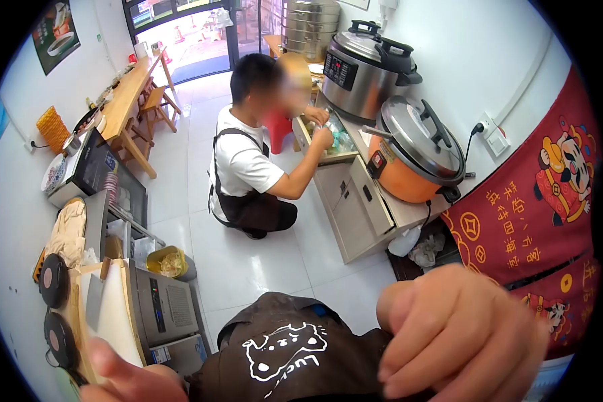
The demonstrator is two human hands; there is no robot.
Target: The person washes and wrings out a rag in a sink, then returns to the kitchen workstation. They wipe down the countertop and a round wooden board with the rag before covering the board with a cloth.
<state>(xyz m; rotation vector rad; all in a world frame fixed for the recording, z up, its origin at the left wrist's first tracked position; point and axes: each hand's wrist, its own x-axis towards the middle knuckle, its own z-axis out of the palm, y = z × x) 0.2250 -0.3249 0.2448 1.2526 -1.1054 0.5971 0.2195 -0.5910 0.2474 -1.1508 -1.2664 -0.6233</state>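
Observation:
Close to the camera at the lower right is my right hand (pixel 462 335), its fingers curled and pressed together; whether anything is inside is hidden. My left hand (pixel 134 375) shows at the bottom left, partly cut off by the frame edge, with the thumb raised and the other fingers mostly out of sight. Between the hands is a dark apron (pixel 288 348) with a white cartoon print. Near my left hand lie a white cutting board (pixel 117 315) and a cleaver (pixel 96 298) with a wooden handle.
A co-worker (pixel 248 147) squats ahead, both hands at an open drawer (pixel 335 137). An orange cooker (pixel 409 161) and a steel cooker (pixel 362 74) stand on the cabinet. A red curtain (pixel 509 214) hangs right. A yellow-rimmed bin (pixel 184 258) stands left.

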